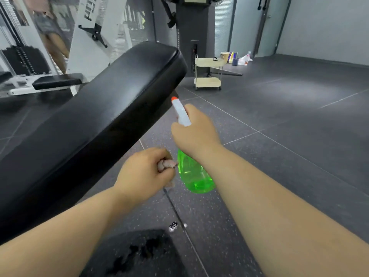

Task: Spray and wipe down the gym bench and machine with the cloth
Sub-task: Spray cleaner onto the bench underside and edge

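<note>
The bench pad (95, 108) lies just left of both hands; right hand (196, 132) grips the spray bottle (194, 172), left hand (143, 172) clutches the cloth (166, 163). With the nozzle tilted past the pad's end, spray might hit the floor (279, 136).

Dark speckled floor tiles (279, 136), grey walls (329, 27) — cream cart (208, 74) well beyond the fingers (192, 111), bags (244, 59) farther.

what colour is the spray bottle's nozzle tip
Orange-red nozzle tip on the translucent green plastic spray bottle; head view.
</note>
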A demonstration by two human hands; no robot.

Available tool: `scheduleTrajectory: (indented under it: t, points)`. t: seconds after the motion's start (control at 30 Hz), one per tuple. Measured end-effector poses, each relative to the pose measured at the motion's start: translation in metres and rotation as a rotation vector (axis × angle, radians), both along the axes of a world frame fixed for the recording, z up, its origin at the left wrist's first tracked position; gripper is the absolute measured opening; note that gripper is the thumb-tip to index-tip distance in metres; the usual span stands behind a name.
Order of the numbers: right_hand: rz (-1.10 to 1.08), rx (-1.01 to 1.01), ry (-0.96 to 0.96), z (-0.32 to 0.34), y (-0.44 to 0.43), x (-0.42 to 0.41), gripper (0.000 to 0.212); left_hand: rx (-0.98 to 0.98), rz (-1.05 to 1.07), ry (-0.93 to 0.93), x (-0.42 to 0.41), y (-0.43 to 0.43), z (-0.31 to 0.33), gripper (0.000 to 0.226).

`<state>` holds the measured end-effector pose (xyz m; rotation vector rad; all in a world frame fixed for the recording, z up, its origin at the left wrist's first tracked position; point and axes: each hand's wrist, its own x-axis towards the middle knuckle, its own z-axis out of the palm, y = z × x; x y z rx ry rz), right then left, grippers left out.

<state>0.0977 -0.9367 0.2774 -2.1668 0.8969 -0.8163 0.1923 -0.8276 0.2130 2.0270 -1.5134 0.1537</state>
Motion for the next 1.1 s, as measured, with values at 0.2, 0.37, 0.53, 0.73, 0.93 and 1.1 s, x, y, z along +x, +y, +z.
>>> scheduleTrajectory:
  t: [0.2,0.37,0.53,0.73,0.93,1.1]
  points:
    - [-0.101,0.032,0.108,-0.145,0.007,-0.004,0.018,0.039,0.127,0.715,0.011,0.01,-0.102,0.023]
    - [-0.127,0.113,0.347,-0.307,0.042,-0.032,0.031,0.153,0.15,1.251,0.015,0.047,-0.233,0.061]
    - [-0.158,0.205,0.389,-0.41,0.079,-0.058,0.035,0.175,0.34,1.47,0.007,0.079,-0.323,0.065]
    - [0.009,0.226,0.622,-0.401,0.08,-0.065,0.034,0.093,0.405,1.628,-0.018,0.066,-0.302,0.022]
    - [-0.134,0.486,0.228,-0.301,0.032,-0.054,0.028,0.111,0.203,1.694,-0.02,0.018,-0.195,0.024]
    - [0.092,1.273,-0.336,-0.186,0.034,-0.055,0.033,0.11,0.106,1.645,-0.022,0.002,-0.104,0.026]
